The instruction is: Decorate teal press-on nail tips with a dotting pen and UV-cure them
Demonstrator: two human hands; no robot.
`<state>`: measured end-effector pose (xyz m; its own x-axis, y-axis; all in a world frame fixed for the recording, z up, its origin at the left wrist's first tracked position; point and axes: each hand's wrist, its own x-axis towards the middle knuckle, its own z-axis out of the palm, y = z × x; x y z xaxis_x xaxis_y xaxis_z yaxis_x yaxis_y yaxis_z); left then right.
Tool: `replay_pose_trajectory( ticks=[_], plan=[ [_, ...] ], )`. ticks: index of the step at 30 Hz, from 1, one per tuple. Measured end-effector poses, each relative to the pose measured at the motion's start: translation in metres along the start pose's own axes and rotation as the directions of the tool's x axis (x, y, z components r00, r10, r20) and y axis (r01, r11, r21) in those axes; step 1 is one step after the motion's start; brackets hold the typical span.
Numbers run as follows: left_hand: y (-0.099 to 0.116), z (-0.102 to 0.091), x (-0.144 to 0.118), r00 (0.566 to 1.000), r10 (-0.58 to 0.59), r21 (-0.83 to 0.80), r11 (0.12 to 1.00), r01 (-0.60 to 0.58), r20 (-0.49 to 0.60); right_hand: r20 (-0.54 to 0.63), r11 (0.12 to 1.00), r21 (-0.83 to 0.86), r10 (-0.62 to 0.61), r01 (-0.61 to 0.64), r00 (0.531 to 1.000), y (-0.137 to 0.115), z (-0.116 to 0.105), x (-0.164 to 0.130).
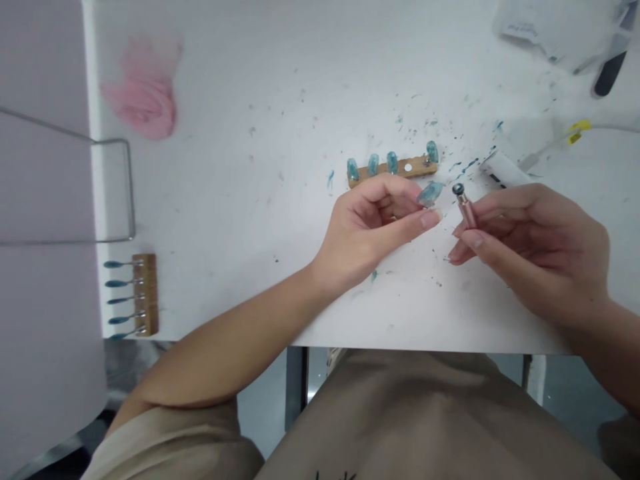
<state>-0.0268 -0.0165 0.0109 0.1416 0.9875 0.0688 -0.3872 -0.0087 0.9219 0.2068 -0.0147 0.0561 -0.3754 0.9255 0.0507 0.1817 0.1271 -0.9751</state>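
Between the thumb and index finger of my left hand (373, 230) is a teal marbled false nail (430, 194). My right hand (545, 247) grips a short rose-gold stick (467, 212) with a round, shiny metal head, which points up toward the nail and stays apart from it. Just beyond my left hand lies a wooden nail display stand (385, 172) with several teal false nails standing along it. A pale round spot shows on its bare stretch. Near my right hand is a white tube (504, 170) with dark marks.
A second wooden stand (146, 293) with several blue nails sits at the front left corner. A crumpled pink cloth (145, 100) lies at the back left. Blue smears dot the white table (240, 187). A cable (607, 127) and plastic packets (560, 30) are at the right.
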Motion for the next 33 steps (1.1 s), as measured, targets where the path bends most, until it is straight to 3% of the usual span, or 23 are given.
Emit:
replay_pose_trajectory(
  ticks=[11,16,20,33],
  plan=[
    [-0.0021,-0.0019,0.0001,0.998,0.017,-0.029,0.999,-0.016,0.066,0.177,0.995,0.074,-0.083,0.07,0.981,-0.0036,-0.0011,0.001],
    [-0.001,-0.0034,-0.0007,0.998,-0.022,-0.008,1.0,0.023,0.053,0.159,0.992,0.127,-0.032,0.011,0.987,-0.0048,-0.0021,0.0013],
    [-0.0024,-0.0047,0.0005,0.996,-0.055,-0.081,0.995,0.061,0.077,0.12,0.987,0.16,-0.003,-0.016,0.993,-0.003,-0.0026,0.0027],
    [-0.0013,-0.0025,0.0031,0.99,-0.106,-0.125,0.985,0.117,0.091,0.122,0.993,0.114,-0.032,0.018,0.992,-0.0015,-0.0017,0.0033]
  ],
)
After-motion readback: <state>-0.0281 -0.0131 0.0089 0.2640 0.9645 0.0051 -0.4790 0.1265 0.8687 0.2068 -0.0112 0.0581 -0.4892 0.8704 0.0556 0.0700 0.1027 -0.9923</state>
